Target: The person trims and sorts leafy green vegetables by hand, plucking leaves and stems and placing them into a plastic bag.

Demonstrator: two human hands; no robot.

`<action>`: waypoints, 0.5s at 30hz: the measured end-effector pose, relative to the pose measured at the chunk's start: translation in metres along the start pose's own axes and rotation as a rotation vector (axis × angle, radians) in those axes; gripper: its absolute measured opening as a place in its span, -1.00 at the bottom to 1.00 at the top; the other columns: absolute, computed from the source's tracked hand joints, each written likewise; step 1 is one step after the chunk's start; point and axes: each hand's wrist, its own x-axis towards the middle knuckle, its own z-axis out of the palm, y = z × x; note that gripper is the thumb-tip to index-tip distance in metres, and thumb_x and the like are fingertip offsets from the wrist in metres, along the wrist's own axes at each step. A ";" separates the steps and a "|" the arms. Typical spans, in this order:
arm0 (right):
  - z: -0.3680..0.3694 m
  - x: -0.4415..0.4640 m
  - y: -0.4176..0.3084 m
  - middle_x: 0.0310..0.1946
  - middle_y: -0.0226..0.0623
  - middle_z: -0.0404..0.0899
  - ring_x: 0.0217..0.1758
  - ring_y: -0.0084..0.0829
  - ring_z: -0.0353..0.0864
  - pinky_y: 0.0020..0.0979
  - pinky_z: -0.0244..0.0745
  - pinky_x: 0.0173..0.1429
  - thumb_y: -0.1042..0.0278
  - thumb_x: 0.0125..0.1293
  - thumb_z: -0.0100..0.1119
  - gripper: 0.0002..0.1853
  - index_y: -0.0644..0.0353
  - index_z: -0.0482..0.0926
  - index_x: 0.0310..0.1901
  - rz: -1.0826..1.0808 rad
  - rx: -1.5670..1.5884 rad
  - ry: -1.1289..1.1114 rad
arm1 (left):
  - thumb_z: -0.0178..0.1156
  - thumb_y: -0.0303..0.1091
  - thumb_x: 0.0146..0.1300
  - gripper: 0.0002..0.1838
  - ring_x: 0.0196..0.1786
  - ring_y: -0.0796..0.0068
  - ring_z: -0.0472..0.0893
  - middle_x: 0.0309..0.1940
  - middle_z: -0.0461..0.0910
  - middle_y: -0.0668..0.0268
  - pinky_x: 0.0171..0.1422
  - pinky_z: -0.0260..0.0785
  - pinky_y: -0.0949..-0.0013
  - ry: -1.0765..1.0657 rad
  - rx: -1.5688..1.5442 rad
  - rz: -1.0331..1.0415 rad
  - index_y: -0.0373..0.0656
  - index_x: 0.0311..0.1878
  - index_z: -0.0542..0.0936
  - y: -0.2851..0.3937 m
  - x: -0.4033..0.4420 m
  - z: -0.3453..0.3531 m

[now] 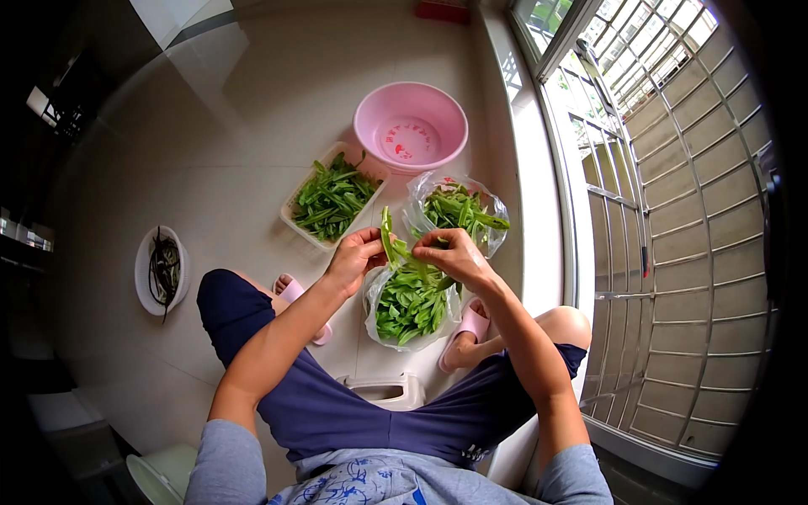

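Fingers closed, my left hand (pixel 358 257) pinches a sprig of leafy greens (pixel 387 225) whose pale green stem end points away from me. My right hand (pixel 459 257) is closed on leaves of what looks like the same sprig; its fingertips partly hide them. Just below both hands sits a clear plastic bag (pixel 372 324) full of loose green leaves (pixel 411 305). A second clear bag (pixel 497 202) of greens (pixel 454 209) lies beyond my right hand. Past my left hand stands a pale rectangular basket (pixel 299 225) heaped with greens (pixel 332 198).
A pink basin (pixel 410 126) stands beyond the basket. On the left, a white oval bowl (pixel 143 273) holds dark, thin scraps (pixel 165 268). A barred window (pixel 673 236) with a sill borders the right side. A pale stool (pixel 408 389) shows between my legs, a greenish bucket (pixel 156 480) at lower left.
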 end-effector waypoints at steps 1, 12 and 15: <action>0.001 -0.001 -0.002 -0.68 -0.47 0.39 -0.68 -0.76 0.24 -0.69 0.12 -0.63 0.34 0.03 0.12 -0.86 0.24 0.53 -0.44 0.086 0.058 -0.052 | 0.03 -0.40 0.10 -0.92 -0.37 0.62 0.48 -0.42 0.50 0.38 -0.21 0.32 0.53 -0.002 0.001 0.000 -0.16 -0.35 0.46 0.001 -0.001 0.001; 0.002 0.004 0.011 -0.70 -0.50 0.32 -0.77 -0.74 0.07 -0.72 -0.12 -0.71 0.39 0.06 0.07 -0.91 0.20 0.43 -0.48 0.367 0.728 -0.294 | 0.05 -0.43 0.07 -0.90 -0.33 0.61 0.48 -0.41 0.51 0.35 -0.15 0.31 0.53 -0.137 -0.007 0.128 -0.21 -0.33 0.48 0.001 -0.002 0.007; 0.004 0.004 0.012 -0.73 -0.51 0.26 -0.77 -0.74 0.07 -0.72 -0.12 -0.71 0.40 0.05 0.06 -0.91 0.17 0.40 -0.53 0.340 0.773 -0.351 | 0.04 -0.44 0.08 -0.87 -0.34 0.62 0.48 -0.40 0.52 0.33 -0.20 0.33 0.56 -0.131 0.026 0.169 -0.24 -0.30 0.49 -0.001 -0.001 0.006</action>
